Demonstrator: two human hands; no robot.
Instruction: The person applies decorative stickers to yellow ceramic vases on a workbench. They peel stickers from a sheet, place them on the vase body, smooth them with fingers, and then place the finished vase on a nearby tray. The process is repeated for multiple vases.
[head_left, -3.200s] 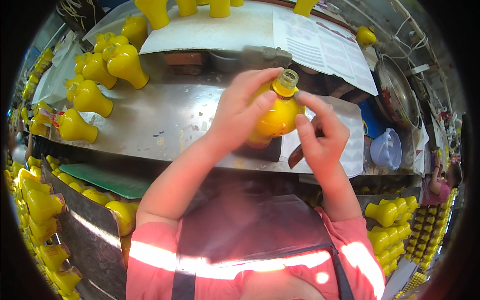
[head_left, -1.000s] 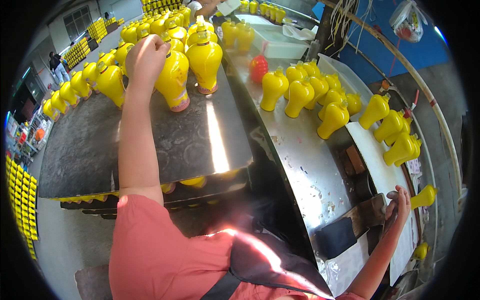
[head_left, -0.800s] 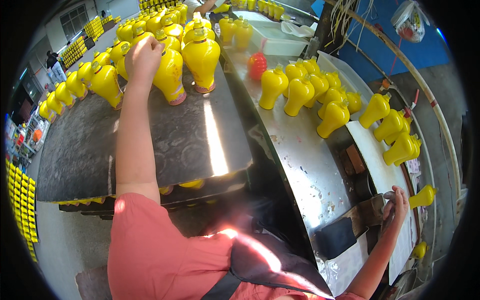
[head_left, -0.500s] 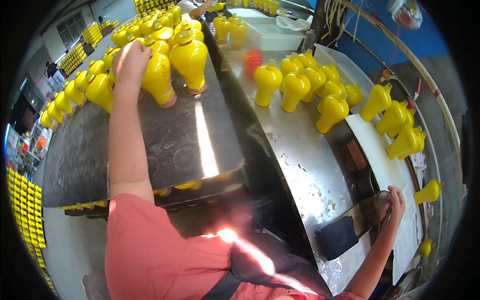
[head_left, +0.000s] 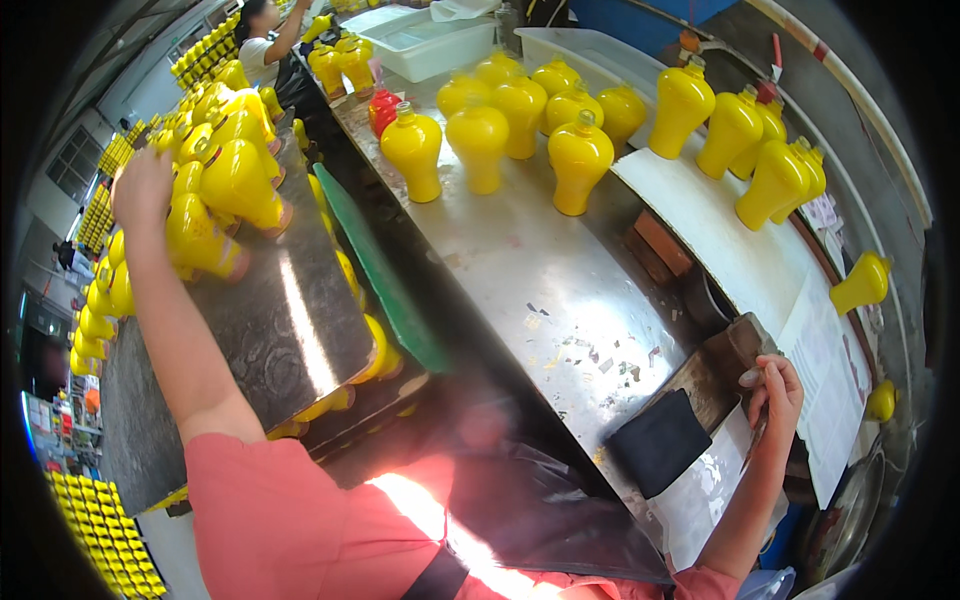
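Since half a second ago the view has swung right, and the left hand (head_left: 143,188) stays stretched far out to the left. It rests over the top of a glossy yellow vase-shaped ceramic bottle (head_left: 203,240) standing in a cluster on the dark metal shelf (head_left: 290,330); whether the fingers are closed around it cannot be told. The bottle lies just right of and below that hand, its long axis tilting away. At far right, the right hand (head_left: 776,388) curls loosely at a brown wooden block (head_left: 752,338) on the steel table (head_left: 540,290), well apart from the bottle. The left hand is nearer.
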